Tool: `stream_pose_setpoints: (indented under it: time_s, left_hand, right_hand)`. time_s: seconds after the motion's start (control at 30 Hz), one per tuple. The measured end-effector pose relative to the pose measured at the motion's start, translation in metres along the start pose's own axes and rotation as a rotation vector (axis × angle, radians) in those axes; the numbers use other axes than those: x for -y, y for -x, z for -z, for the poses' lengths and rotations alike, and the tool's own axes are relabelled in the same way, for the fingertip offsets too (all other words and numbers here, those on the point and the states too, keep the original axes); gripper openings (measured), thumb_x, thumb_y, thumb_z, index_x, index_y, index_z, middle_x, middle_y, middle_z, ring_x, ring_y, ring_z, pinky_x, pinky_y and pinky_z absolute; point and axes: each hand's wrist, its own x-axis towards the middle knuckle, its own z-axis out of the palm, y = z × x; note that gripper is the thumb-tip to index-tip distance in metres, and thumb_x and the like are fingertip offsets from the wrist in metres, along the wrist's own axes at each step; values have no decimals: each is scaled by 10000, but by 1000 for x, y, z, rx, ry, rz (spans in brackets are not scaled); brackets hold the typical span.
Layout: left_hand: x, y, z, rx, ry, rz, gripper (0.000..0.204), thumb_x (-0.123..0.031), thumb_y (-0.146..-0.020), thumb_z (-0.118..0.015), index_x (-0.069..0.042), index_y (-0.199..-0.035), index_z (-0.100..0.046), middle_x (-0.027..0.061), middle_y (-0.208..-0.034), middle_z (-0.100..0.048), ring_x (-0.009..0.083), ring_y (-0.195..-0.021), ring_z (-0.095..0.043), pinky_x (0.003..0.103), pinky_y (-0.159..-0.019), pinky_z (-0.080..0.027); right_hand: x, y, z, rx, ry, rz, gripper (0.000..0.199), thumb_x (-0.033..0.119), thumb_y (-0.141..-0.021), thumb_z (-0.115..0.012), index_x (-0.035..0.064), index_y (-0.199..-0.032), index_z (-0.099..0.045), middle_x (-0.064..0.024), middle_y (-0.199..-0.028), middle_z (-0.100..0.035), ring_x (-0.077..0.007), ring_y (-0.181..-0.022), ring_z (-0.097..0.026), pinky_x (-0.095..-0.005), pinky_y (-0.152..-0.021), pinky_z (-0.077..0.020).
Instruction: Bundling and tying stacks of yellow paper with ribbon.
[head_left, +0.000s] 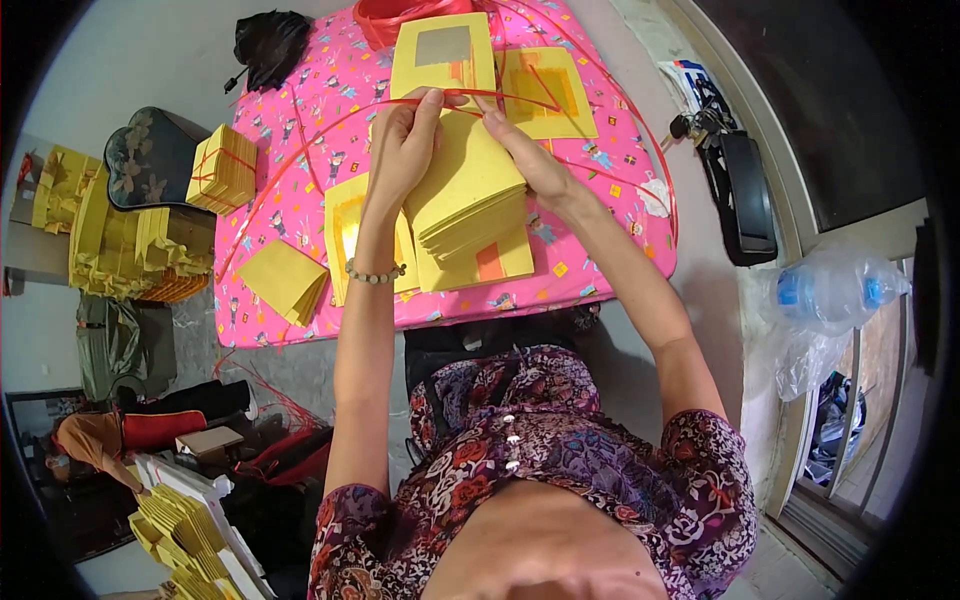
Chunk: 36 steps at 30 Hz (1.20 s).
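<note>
A thick stack of yellow paper sheets (466, 178) stands near the middle of the pink patterned table. Over its far end, my left hand (405, 138) pinches a thin red plastic ribbon (372, 106) between thumb and fingers. On the other side of the stack's far edge, my right hand (528, 158) is closed on the ribbon too, its fingertips close to the left ones. The ribbon's loose lengths arc out to both sides across the tabletop. Whether it runs around the stack is hidden by my hands and the paper.
Beyond the stack lie yellow sheets with printed squares (549, 92) and a red ribbon coil (400, 22). A tied yellow bundle (222, 170) and a small loose pile (284, 280) sit leftward. Another person's brown sleeve (97, 432) shows lower left, by more yellow stacks (178, 530).
</note>
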Motion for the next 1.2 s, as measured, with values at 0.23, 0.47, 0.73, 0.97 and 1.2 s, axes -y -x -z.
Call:
stream_pose_setpoints:
  time_s: [0.23,0.47,0.73,0.97,1.2]
  left_hand:
    - [2,-3,5,125,70,29,416,-300,-997,-368,-12,-926,-659,-31,-545,-453,42,-491,-377,229,-461,-288]
    - [5,-3,9,147,107,51,344,-232,-1000,-401,-1,-1032,-654,-1,-715,-545,64,-635,-464,214,-590,-389]
    - [24,6,23,16,-270,-354,208,-174,-904,-543,-39,-905,-701,123,-821,-652,242,-784,-605,320,-729,-454]
    - [41,23,26,-4,-107,-276,185,-100,-909,-518,-2,-892,-674,121,-937,-670,271,-1009,-608,350,-869,-450]
    - [45,23,26,6,-48,-247,202,-88,-929,-487,23,-901,-652,138,-988,-655,278,-1111,-576,348,-921,-449]
  right_hand:
    - [17,-21,7,-43,208,181,610,372,-990,-381,49,-1460,-164,-85,-1439,-316,-129,-1265,-364,-272,-1040,-311]
    - [30,-30,1,-298,440,505,242,193,-926,-568,-8,-1014,-671,-32,-928,-673,-55,-844,-590,-202,-773,-463]
    - [9,-20,29,-505,540,442,238,220,-878,-622,-13,-861,-664,-49,-704,-649,-66,-624,-562,-234,-587,-443]
    - [-7,-16,46,-611,615,385,250,247,-885,-610,11,-812,-648,-8,-644,-617,-70,-574,-532,-234,-565,-423]
    - [-20,-21,66,-591,503,378,242,246,-885,-612,21,-807,-655,-14,-654,-629,-66,-599,-552,-235,-584,-433]
